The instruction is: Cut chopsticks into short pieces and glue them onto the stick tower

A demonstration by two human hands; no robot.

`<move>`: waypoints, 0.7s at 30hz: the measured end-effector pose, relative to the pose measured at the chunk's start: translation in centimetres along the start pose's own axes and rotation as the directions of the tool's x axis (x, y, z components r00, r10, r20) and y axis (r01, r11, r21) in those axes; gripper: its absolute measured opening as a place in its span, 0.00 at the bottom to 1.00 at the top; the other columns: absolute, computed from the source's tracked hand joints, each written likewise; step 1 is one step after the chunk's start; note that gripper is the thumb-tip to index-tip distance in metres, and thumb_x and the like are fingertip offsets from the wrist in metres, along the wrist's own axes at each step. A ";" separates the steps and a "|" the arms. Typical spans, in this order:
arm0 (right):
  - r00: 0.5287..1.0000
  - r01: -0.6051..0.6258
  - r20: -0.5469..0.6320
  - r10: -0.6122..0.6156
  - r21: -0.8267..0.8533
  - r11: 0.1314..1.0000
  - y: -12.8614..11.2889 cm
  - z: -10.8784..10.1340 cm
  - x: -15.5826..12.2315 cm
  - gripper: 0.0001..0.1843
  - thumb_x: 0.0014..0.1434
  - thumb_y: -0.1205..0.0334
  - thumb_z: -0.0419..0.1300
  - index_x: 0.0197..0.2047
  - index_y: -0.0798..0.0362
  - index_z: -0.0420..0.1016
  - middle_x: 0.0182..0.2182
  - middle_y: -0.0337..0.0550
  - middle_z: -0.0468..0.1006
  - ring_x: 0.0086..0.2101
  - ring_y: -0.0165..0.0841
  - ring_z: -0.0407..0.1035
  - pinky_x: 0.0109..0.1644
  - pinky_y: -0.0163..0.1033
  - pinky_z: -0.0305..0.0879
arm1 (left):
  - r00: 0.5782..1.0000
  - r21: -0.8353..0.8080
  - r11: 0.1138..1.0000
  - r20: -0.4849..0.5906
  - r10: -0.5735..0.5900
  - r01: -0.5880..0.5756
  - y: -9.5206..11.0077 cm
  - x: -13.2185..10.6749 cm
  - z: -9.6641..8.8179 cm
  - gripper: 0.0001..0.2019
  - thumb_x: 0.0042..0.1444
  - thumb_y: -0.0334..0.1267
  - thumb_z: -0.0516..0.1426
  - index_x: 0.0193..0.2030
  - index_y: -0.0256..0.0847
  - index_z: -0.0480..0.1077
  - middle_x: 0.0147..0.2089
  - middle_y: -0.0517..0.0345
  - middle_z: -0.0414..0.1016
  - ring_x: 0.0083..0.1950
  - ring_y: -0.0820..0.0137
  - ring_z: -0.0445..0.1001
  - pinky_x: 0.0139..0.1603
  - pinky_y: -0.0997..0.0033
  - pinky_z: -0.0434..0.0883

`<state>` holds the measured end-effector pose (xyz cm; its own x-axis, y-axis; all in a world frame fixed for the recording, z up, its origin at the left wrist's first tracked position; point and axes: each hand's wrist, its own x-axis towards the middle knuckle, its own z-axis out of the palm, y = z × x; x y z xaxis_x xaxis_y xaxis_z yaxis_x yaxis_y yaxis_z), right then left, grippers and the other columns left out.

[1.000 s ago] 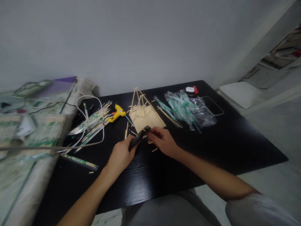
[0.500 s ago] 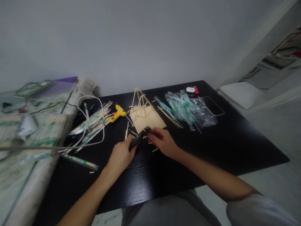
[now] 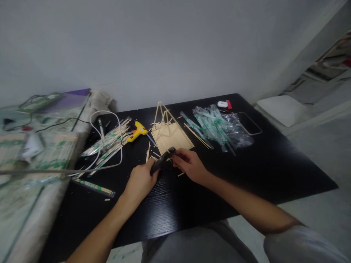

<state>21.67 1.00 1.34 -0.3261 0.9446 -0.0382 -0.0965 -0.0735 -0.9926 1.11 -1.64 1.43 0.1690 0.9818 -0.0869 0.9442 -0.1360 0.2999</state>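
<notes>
My left hand (image 3: 141, 178) is closed round the handle of a dark pliers-like tool (image 3: 161, 161), which slants up and to the right. The fingers of my right hand (image 3: 189, 165) are pinched close to the tool's head, on what appears to be a thin wooden stick, mostly hidden. Just beyond both hands lies a flat base of pale wooden sticks (image 3: 175, 136). A pointed frame of sticks (image 3: 160, 114) rises from its far side. Short cut pieces are scattered along the base's left edge and near my fingers.
A yellow glue gun (image 3: 137, 132) lies left of the base, near wrapped chopsticks (image 3: 109, 140) and a looping white cable (image 3: 121, 146). Torn plastic wrappers (image 3: 212, 126) and a phone-like dark slab (image 3: 249, 123) lie on the right. A white case (image 3: 222, 104) sits near the back edge.
</notes>
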 end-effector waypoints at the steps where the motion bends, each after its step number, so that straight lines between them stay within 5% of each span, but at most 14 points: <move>1: 1.000 -0.003 -0.001 0.003 0.004 1.000 0.0 0.0 0.0 0.21 0.58 0.42 0.66 0.33 0.53 0.73 0.23 0.34 0.71 0.21 0.24 0.58 0.24 0.33 0.52 | 1.000 0.005 1.000 0.001 -0.005 0.005 0.0 0.0 -0.1 0.08 0.64 0.37 0.55 0.44 0.40 0.74 0.33 0.50 0.81 0.32 0.59 0.81 0.32 0.67 0.66; 12: 1.000 0.002 -0.011 -0.002 -0.019 1.000 0.0 0.0 0.0 0.22 0.58 0.41 0.66 0.31 0.54 0.73 0.22 0.35 0.70 0.21 0.24 0.57 0.23 0.33 0.51 | 1.000 -0.029 1.000 -0.030 -0.003 0.002 -0.2 0.1 0.4 0.06 0.64 0.37 0.54 0.42 0.40 0.72 0.32 0.51 0.80 0.32 0.61 0.81 0.32 0.69 0.66; 21: 1.000 -0.003 -0.031 0.002 -0.035 0.999 0.2 -0.1 0.1 0.20 0.59 0.43 0.66 0.36 0.54 0.76 0.23 0.36 0.72 0.23 0.26 0.61 0.25 0.32 0.56 | 0.993 -0.247 0.966 -0.109 0.053 -0.079 -0.2 0.0 -0.3 0.15 0.66 0.52 0.53 0.41 0.42 0.69 0.31 0.56 0.78 0.30 0.64 0.78 0.33 0.69 0.67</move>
<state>21.74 1.15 1.10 -0.2970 0.9539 -0.0437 -0.0622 -0.0650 -0.9959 0.86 -1.58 1.65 0.1869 0.9818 0.0330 0.8291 -0.1757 0.5308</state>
